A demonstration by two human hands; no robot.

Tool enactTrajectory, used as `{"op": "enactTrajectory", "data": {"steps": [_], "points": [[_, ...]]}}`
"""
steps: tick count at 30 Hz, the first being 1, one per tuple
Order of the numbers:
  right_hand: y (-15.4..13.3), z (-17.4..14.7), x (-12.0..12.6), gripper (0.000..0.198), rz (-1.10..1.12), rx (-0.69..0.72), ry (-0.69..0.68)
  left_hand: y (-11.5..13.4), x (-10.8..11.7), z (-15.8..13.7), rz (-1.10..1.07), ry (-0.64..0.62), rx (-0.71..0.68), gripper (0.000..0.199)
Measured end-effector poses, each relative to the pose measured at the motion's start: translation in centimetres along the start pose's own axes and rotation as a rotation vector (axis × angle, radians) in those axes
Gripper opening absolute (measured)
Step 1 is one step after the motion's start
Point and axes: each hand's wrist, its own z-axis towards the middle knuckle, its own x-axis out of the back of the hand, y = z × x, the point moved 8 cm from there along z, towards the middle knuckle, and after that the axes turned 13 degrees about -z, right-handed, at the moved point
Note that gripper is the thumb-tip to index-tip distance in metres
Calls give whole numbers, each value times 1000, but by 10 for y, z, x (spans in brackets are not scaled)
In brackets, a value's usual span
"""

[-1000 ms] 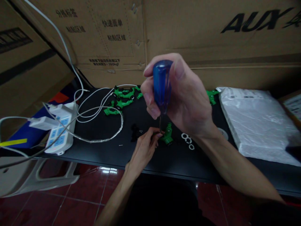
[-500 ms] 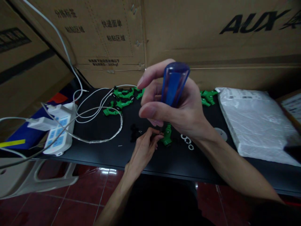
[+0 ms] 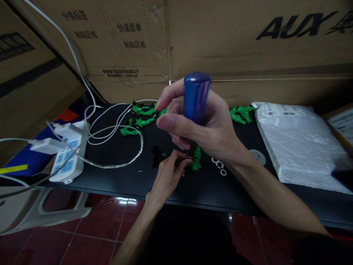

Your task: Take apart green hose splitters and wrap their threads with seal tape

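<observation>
My right hand [image 3: 217,129] is wrapped around the blue handle of a screwdriver [image 3: 196,97], its thumb and index finger stretched along the sides. The thin shaft points down, and its tip is hidden at my left fingertips. Below, my left hand [image 3: 168,171] is closed in a pinch at the left side of a green Y-shaped hose splitter [image 3: 196,162], which lies on the black table. What sits exactly between those fingertips is too small to make out. Small black parts [image 3: 157,156] lie left of my left hand, with a tiny screw [image 3: 140,171] nearby.
More green splitters [image 3: 143,119] lie at the back left, others [image 3: 241,114] at the back right. White rings [image 3: 220,165] and a pale disc [image 3: 257,157] lie right of centre. A power strip [image 3: 68,158] with cables stands left, a wrapped package [image 3: 298,147] right; cardboard [image 3: 220,44] stands behind.
The screwdriver handle has turned and shifted slightly left with my right hand. My left hand has stayed at the green splitter.
</observation>
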Motion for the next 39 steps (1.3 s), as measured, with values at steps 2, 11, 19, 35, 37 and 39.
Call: {"op": "enactTrajectory", "data": {"steps": [2, 11, 19, 35, 37, 39], "points": [[0, 0, -1, 19, -5, 31, -23, -1, 0, -1, -6, -2, 15, 7], [2, -1, -2, 25, -1, 34, -46, 8, -1, -1, 89, -37, -113, 13], [-1, -1, -3, 23, 25, 35, -51, 9, 0, -2, 96, -48, -95, 14], [-1, -2, 0, 18, 37, 0, -21, 11, -2, -3, 134, -71, -122, 19], [0, -2, 1, 19, 36, -11, -9, 10, -2, -3, 127, -64, -114, 20], [0, -2, 1, 18, 29, -19, -13, 7, -1, -2, 94, -40, -64, 11]]}}
